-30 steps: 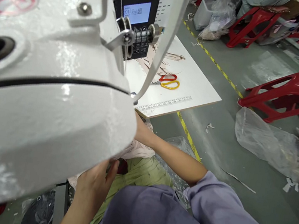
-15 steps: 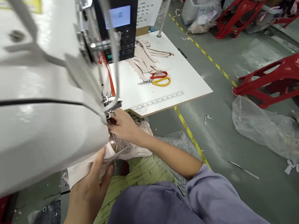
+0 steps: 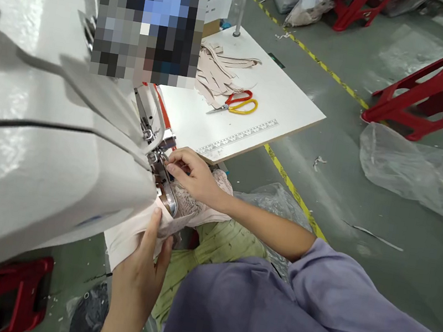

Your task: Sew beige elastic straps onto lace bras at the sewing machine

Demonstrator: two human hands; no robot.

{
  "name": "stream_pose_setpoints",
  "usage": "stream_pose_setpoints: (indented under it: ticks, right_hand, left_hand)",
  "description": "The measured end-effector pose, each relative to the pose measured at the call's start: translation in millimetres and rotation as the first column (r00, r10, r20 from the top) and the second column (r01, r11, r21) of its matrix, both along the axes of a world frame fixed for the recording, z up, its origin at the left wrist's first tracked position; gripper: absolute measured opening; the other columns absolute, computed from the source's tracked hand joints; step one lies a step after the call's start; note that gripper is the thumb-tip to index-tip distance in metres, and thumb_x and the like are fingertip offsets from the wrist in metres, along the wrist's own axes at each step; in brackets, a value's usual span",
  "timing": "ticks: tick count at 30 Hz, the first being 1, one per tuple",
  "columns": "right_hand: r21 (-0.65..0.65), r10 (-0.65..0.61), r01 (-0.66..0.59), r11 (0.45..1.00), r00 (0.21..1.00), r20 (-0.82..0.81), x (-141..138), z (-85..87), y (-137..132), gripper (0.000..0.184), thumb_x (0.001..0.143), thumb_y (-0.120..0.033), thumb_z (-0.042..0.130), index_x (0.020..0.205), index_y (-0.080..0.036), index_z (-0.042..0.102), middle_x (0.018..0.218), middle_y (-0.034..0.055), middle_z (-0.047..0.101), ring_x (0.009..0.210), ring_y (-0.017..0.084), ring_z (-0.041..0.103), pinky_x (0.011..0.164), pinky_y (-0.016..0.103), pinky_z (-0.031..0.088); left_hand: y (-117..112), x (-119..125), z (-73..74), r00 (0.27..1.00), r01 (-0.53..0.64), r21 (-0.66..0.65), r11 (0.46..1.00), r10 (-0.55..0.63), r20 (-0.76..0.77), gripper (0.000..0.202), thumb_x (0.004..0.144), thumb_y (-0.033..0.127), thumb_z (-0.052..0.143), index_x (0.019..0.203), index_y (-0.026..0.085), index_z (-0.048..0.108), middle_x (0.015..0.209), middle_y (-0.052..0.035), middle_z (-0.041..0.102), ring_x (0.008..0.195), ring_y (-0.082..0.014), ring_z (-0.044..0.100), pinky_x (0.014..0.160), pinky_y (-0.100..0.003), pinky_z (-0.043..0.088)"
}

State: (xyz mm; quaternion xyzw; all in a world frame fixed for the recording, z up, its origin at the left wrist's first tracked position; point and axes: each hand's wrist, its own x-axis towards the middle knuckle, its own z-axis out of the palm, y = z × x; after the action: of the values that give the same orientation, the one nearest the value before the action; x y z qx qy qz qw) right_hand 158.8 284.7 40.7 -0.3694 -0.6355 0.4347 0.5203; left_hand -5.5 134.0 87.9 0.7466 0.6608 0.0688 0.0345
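A pale pink garment (image 3: 123, 240) with a lace section hangs around the narrow metal arm of a white sewing machine (image 3: 47, 177). My left hand (image 3: 140, 271) grips its near edge, index finger on top and thumb at the side, just below the curved metal end. My right hand (image 3: 198, 180) is beside the presser foot and needle area (image 3: 159, 156), above the lace. Its fingers are curled together; what lies between their tips is too small to make out. Part of the garment is hidden behind the right hand and wrist.
On the white table (image 3: 297, 111) are scissors (image 3: 239, 104) with red and yellow handles, beige fabric strips (image 3: 214, 78) and a printed ruler (image 3: 243, 136). Red stools (image 3: 435, 93) and a clear plastic bag (image 3: 410, 168) stand or lie on the floor. Green fabric (image 3: 230, 243) lies below the garment.
My right hand has drawn slightly back from the needle area, its fingers now more visible. The left hand keeps its hold on the garment. The whole view has shifted a little.
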Motion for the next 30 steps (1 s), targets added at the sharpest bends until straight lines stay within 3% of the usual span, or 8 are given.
stream_pose_setpoints:
  ticks: [10,16,19,23,27,30]
  right_hand:
    - [-0.123,0.024,-0.026,0.992,1.000,-0.014,8,1.3,-19,0.015,0.096,-0.030,0.054,0.098,-0.018,0.062,0.101,0.0049,0.059,0.085,0.014,0.056,0.069,0.025,0.043]
    - [-0.170,0.072,-0.079,0.982,0.996,-0.046,12,1.1,-34,0.019,0.095,-0.037,0.056,0.099,-0.020,0.062,0.102,0.0046,0.059,0.083,0.014,0.055,0.071,0.027,0.044]
    - [-0.198,0.110,-0.126,0.972,0.990,-0.090,13,0.9,-40,0.022,0.094,-0.041,0.057,0.101,-0.020,0.061,0.100,0.0040,0.058,0.080,0.014,0.054,0.073,0.028,0.046]
    - [-0.234,0.120,-0.144,0.962,0.986,-0.112,12,1.7,-45,0.026,0.091,-0.041,0.061,0.105,-0.020,0.058,0.101,0.0038,0.060,0.084,0.015,0.057,0.076,0.029,0.047]
    - [-0.225,0.095,-0.109,0.968,0.993,-0.072,12,4.3,-55,0.033,0.086,-0.044,0.066,0.106,-0.020,0.056,0.101,0.0045,0.061,0.087,0.017,0.058,0.077,0.030,0.049]
    - [-0.195,0.094,-0.091,0.977,0.996,0.006,16,3.9,-69,0.037,0.085,-0.047,0.069,0.108,-0.020,0.057,0.101,0.0055,0.062,0.091,0.020,0.059,0.081,0.033,0.048]
  left_hand:
    - [5,6,-3.6,0.999,0.036,0.026,0.999,-0.036,-0.012,0.059,0.096,0.034,0.056,0.151,0.025,0.037,0.116,-0.0104,0.072,0.081,-0.0215,0.072,0.052,-0.025,0.043]
    - [6,10,-1.1,0.999,0.040,0.016,0.999,-0.040,-0.024,0.057,0.098,0.036,0.052,0.151,0.025,0.035,0.115,-0.0098,0.073,0.067,-0.0180,0.071,0.046,-0.023,0.040]
    - [3,9,-5.0,1.000,0.013,0.074,0.997,-0.013,0.000,0.071,0.096,0.041,0.054,0.155,0.016,0.024,0.105,-0.0142,0.075,0.062,-0.0201,0.071,0.047,-0.025,0.044]
    - [-2,6,-11.2,0.997,-0.068,0.084,0.994,0.064,0.047,0.091,0.093,0.047,0.056,0.156,0.002,0.009,0.098,-0.0225,0.074,0.076,-0.0300,0.074,0.055,-0.032,0.053]
    - [-2,8,-14.8,0.995,-0.092,0.066,0.994,0.088,0.057,0.090,0.095,0.045,0.054,0.156,0.002,0.005,0.104,-0.0259,0.072,0.087,-0.0325,0.075,0.059,-0.034,0.057]
    - [-10,18,-20.9,0.997,-0.063,0.116,0.991,0.057,0.054,0.091,0.095,0.041,0.054,0.157,0.005,-0.001,0.119,-0.0283,0.068,0.098,-0.0331,0.073,0.065,-0.035,0.059]
